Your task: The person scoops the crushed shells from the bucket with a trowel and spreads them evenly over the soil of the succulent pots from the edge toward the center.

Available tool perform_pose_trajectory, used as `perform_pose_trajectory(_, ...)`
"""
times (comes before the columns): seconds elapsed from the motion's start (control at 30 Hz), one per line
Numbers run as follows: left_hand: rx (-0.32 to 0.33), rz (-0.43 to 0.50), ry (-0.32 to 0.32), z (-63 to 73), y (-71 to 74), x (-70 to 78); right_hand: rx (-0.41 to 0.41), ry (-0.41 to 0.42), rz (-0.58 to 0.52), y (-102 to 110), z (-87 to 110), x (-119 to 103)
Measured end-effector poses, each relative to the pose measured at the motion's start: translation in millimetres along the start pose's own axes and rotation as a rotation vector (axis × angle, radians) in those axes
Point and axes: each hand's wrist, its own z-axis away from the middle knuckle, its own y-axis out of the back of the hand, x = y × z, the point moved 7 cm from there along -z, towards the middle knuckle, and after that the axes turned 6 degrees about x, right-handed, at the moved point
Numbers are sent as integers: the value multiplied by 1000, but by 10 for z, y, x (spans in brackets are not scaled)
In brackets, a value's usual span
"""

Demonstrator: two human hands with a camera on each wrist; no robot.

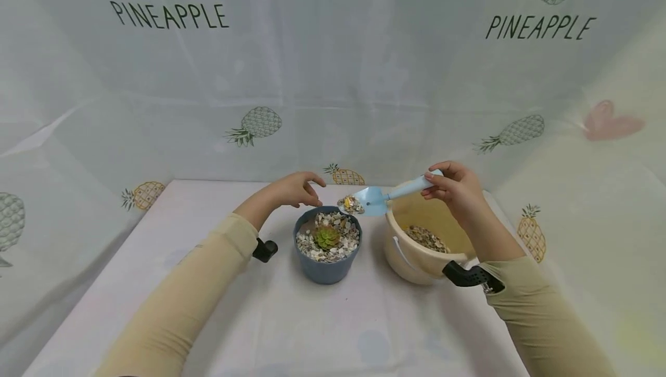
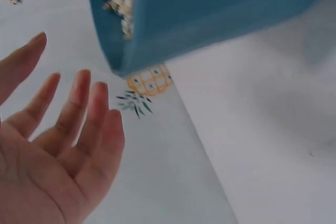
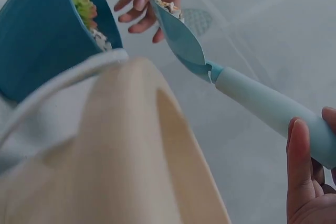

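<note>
A light-blue hand trowel (image 1: pixel 372 200) carries a small heap of pebbles (image 1: pixel 351 204) on its blade. My right hand (image 1: pixel 451 185) grips its handle end above a cream bucket (image 1: pixel 416 261), with the blade reaching to the right rim of a blue flowerpot (image 1: pixel 325 273). Pale pebbles fill the pot around a green succulent (image 1: pixel 326 237). Beside the pot's back left rim is my left hand (image 1: pixel 295 189), its fingers relaxed and apart, holding nothing. In the left wrist view the palm of that hand (image 2: pixel 63 161) faces the pot wall (image 2: pixel 210 19).
More pebbles (image 1: pixel 426 239) lie in the bottom of the bucket, whose white handle (image 1: pixel 408 255) hangs down its front. A pale cloth covers the table (image 1: pixel 312 331). Behind the table hangs a curtain (image 1: pixel 333 76) printed with pineapples.
</note>
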Motion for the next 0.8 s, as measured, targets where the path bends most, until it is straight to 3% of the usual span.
perform_pose_trajectory(0.3, -149, 1, -42, 110, -8, -268, -48, -32, 87, -355, -63, 165)
perform_pose_trajectory(0.57, -346, 105, -83, 251, -79, -457, -59, -70, 154, -585, -90, 285)
perform_pose_trajectory(0.8, -414, 29, -140, 232, -164, -497, -89, -87, 203, -743, -82, 367)
